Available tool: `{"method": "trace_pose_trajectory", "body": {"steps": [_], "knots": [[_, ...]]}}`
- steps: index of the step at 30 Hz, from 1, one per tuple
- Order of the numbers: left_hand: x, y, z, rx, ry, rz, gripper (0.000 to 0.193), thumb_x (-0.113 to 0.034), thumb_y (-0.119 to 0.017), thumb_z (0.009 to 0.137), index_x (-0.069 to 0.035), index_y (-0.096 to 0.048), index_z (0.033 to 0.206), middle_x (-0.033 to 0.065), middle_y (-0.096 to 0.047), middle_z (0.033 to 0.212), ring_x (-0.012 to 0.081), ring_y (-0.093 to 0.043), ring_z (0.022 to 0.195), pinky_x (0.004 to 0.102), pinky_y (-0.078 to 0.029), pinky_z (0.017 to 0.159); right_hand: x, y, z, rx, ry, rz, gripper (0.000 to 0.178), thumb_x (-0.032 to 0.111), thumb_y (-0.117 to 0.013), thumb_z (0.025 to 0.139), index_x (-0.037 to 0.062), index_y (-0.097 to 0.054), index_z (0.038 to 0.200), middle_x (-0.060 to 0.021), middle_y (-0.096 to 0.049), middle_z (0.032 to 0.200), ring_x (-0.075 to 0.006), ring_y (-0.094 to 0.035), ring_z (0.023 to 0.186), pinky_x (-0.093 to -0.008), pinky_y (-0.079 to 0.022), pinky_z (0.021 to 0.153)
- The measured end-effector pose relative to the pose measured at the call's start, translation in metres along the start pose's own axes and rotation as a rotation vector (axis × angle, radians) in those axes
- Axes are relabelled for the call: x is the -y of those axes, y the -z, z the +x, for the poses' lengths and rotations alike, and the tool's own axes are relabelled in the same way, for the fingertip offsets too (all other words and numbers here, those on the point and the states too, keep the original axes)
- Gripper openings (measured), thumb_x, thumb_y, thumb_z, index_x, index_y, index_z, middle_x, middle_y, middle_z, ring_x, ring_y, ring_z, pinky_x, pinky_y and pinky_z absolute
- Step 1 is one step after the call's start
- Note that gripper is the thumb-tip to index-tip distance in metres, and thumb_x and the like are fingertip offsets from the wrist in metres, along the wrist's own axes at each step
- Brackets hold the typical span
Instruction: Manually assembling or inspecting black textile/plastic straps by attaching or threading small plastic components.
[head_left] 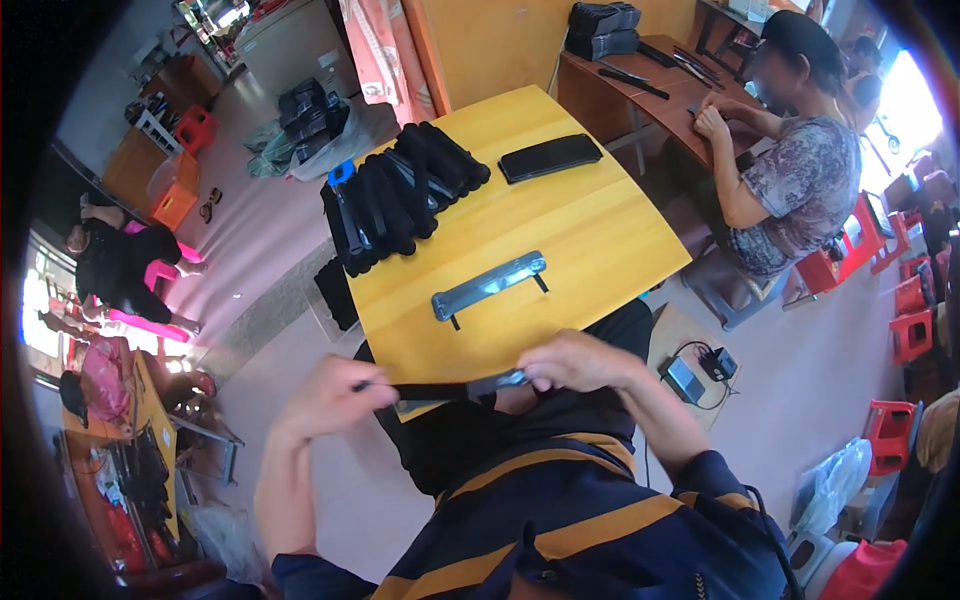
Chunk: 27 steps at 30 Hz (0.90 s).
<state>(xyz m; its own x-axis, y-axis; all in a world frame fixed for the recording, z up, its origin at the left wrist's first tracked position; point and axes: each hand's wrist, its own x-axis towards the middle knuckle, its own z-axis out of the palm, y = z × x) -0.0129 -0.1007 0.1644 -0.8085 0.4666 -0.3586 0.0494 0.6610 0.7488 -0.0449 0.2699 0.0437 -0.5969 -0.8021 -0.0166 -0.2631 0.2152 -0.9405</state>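
A dark flat strip (432, 392) is stretched between my two hands at the near edge of the yellow table (590, 235). My left hand (338, 398) is closed on its left end, with a short black end poking out by the fingers. At its right end, where something shiny and greyish shows, the fingers of my right hand (572, 362) are pinched. Just beyond my hands lies a long black piece with a glossy, film-like surface (490, 286) and two short black tabs sticking out toward me.
Several black padded bundles (400, 195) are heaped at the table's far left, with a blue item (341, 171) on them. A flat black stack (550, 158) lies far right. A co-worker (800, 170) sits at a brown table (640, 85). Cabled boxes (685, 380) stand low right.
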Motion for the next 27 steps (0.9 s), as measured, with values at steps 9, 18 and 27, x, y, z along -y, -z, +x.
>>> {"method": "trace_pose_trajectory", "body": {"steps": [9, 18, 27], "knots": [[0.110, 0.098, -0.148, -0.619, 0.220, -0.318, 0.025, -0.018, -0.067, 0.093, -0.008, -0.063, 0.070, -0.0015, -0.057, 0.058, 0.0032, -0.043, 0.043, 0.0214, -0.028, 0.039, -0.040, 0.096, -0.159, -0.227, -0.507, 0.085, 0.026, 0.026, -0.058, 0.106, 0.0043, -0.068, 0.096, 0.0001, -0.066, 0.075, -0.0095, -0.061, 0.068, -0.0254, -0.050, 0.064], [-0.038, 0.063, 0.032, -0.443, -0.138, 0.283, 0.016, -0.014, -0.068, 0.092, 0.001, -0.073, 0.095, 0.0059, -0.062, 0.066, 0.0123, -0.061, 0.062, 0.0293, -0.046, 0.059, -0.065, 0.028, -0.104, -0.296, -0.237, 0.686, 0.019, 0.017, -0.060, 0.104, 0.0021, -0.063, 0.116, -0.0083, -0.072, 0.097, -0.0157, -0.070, 0.089, -0.0299, -0.058, 0.081], [-0.121, -0.001, 0.220, -0.564, -0.734, 0.649, 0.015, -0.019, -0.070, 0.088, -0.010, -0.077, 0.099, 0.0114, -0.068, 0.082, 0.0338, -0.069, 0.079, 0.0435, -0.055, 0.071, -0.079, -0.038, -0.088, -0.386, -0.121, 0.845, 0.017, 0.015, -0.064, 0.101, 0.0056, -0.058, 0.115, -0.0139, -0.074, 0.105, -0.0168, -0.072, 0.094, -0.0275, -0.056, 0.084]]}}
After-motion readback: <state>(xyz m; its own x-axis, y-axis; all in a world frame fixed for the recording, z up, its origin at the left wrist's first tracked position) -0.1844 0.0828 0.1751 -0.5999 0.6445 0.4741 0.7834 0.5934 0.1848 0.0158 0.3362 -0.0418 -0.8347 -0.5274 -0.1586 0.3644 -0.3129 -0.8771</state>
